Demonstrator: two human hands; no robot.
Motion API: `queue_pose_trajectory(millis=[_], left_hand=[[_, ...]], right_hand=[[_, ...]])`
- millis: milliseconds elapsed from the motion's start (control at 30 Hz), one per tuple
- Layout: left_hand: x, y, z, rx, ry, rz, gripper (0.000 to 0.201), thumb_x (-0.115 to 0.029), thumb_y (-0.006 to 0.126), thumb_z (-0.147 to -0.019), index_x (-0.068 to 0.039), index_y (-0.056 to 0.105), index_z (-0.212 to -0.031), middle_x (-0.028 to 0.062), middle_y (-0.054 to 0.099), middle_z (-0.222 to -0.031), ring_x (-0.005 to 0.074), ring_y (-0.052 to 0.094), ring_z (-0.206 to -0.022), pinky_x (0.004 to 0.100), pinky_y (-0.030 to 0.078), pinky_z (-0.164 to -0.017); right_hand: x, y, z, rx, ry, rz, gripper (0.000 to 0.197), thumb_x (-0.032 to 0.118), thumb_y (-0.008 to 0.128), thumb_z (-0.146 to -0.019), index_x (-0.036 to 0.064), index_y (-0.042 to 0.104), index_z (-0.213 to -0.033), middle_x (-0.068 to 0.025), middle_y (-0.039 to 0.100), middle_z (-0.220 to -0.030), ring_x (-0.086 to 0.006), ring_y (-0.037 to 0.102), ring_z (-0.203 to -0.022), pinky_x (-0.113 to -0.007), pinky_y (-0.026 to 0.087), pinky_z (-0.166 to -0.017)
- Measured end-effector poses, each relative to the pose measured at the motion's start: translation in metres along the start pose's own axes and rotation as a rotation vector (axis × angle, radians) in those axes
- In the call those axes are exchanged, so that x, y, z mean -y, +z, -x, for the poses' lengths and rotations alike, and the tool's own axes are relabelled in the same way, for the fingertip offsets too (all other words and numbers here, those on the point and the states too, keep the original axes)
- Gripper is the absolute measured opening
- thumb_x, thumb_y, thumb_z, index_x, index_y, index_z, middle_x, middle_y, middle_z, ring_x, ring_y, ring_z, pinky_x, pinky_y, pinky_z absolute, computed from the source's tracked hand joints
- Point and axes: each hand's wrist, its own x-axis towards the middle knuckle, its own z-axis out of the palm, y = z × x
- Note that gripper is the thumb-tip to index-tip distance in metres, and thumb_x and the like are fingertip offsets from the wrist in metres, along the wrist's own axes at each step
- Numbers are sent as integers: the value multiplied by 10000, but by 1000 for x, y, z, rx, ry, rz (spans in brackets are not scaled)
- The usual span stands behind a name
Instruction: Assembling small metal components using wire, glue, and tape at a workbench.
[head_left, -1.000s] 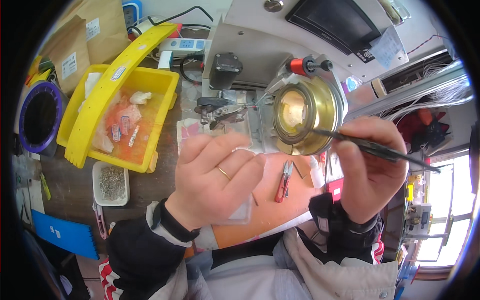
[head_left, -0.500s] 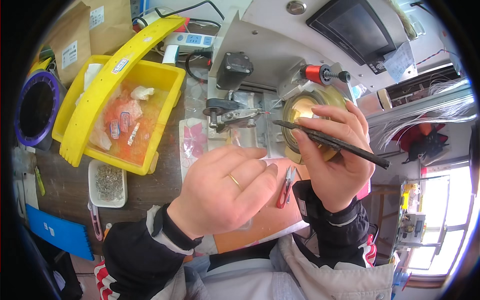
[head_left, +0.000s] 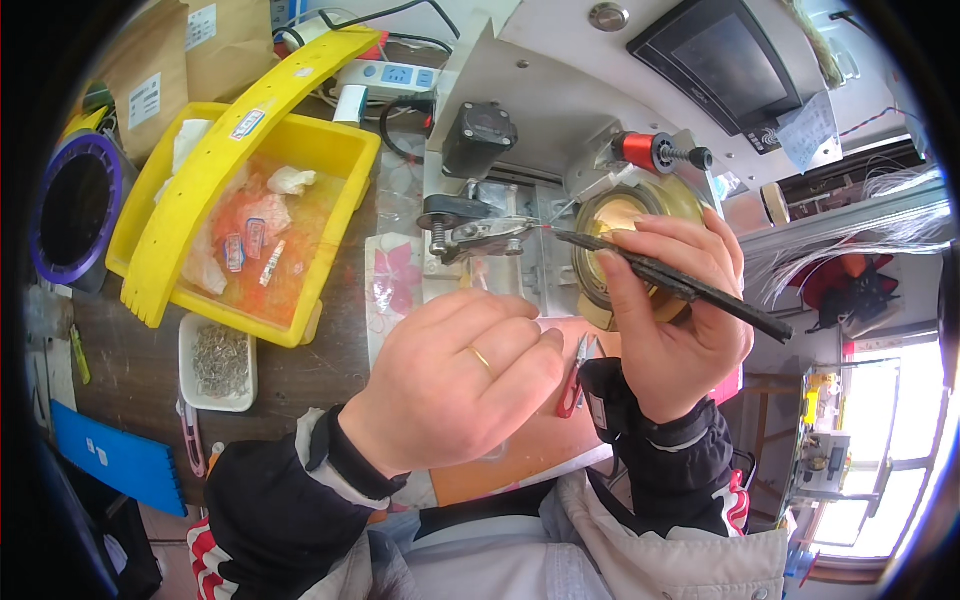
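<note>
My right hand (head_left: pixel 685 300) grips slim black tweezers (head_left: pixel 720 297) between thumb and fingers. They slant up to the left, their tip close to the pointed end of a small metal clamp (head_left: pixel 490 235) on the machine. From this view I cannot tell whether the two touch. A round, brass-coloured dish-like part (head_left: pixel 612 215) sits behind my right fingers. My left hand (head_left: pixel 450 385), with a gold ring, is closed in front of the clamp, knuckles up. Its fingers curl under, so anything in them is hidden. Red-handled thread snips (head_left: pixel 571 388) lie between my hands.
At the left are a yellow tray (head_left: pixel 345 215) with a curved yellow strip across it, a white dish (head_left: pixel 218 403) of small metal pieces, a utility knife (head_left: pixel 191 437) and a blue board (head_left: pixel 115 458). A dark screen (head_left: pixel 715 65) and red spool (head_left: pixel 640 150) are on the machine.
The tweezers' tip has come nearer the clamp's pointed end. My left hand stays closed in nearly the same place. The whole view has shifted slightly.
</note>
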Motion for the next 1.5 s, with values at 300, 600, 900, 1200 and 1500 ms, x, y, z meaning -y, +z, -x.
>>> queue_pose_trajectory(millis=[300, 600, 900, 1200, 1500], left_hand=[[-4, -9, -3, 72, -62, -32, 221, -76, 638, -677, -4, 633, -886, 94, 594, -782, 275, 608, -723, 366, 495, -653], [-14, 1, 3, 185, 13, 18, 165, -83, 661, -696, -26, 634, -847, 71, 593, -758, 255, 611, -697, 354, 498, -628], [-11, 6, 6, 208, 60, -21, 203, -143, 683, -709, -55, 669, -891, 35, 611, -760, 225, 618, -714, 335, 493, -621], [-16, -25, -7, -41, 133, -263, 255, -50, 755, -626, -131, 710, -863, 18, 653, -819, 221, 621, -827, 368, 468, -716], [54, -161, -29, 263, -266, -888, 90, -94, 768, -682, -127, 732, -758, 44, 672, -1111, 328, 520, -1162, 435, 397, -979]], right_hand=[[5, 5, 0, -87, 46, 19, 226, 55, 843, -641, 117, 745, -834, 7, 707, -787, -166, 667, -818, -396, 418, -951], [0, 2, 6, -179, 218, -273, 207, -10, 770, -750, 45, 676, -926, -42, 715, -874, -151, 655, -843, -390, 416, -979], [-14, -93, 99, -420, 343, -508, 145, -18, 563, -889, -20, 598, -1030, -121, 640, -915, -231, 630, -857, -353, 506, -808], [-23, -54, 160, 251, 510, -182, 208, -72, 656, -789, -13, 694, -985, -165, 684, -986, -305, 672, -908, -332, 519, -793], [-26, -51, 166, 387, 477, -202, 293, -71, 588, -790, 30, 693, -1044, -126, 669, -1058, -322, 645, -963, -380, 513, -816]])
